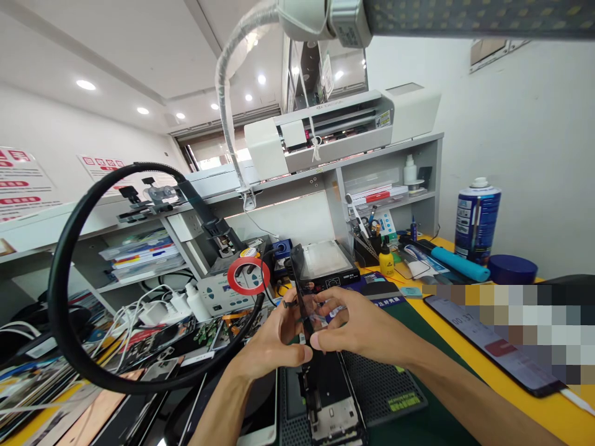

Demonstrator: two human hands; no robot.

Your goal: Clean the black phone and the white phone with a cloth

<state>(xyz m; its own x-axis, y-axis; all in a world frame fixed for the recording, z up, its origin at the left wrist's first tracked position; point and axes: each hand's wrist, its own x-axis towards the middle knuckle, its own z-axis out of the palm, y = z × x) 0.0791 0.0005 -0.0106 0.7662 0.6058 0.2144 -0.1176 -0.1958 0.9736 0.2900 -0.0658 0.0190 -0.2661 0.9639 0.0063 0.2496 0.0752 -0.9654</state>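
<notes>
Above the mat, my left hand (276, 347) and my right hand (346, 322) hold a thin dark part (302, 297) between them, its long edge raised and tilted. My left fingers wrap its left side, and my right thumb and fingers pinch it from the right. Just below my hands, an opened phone body (332, 402) lies on a dark textured pad (385, 387), with metal and small components showing at its near end. My fingers partly hide where the dark part meets the phone body.
On the left, a black hose (56, 297) loops over cables and phone parts. A red tape roll (248, 276) hangs before a grey station. At the right lie a phone (493, 341), a blue spray can (478, 220) and a yellow bottle (386, 260).
</notes>
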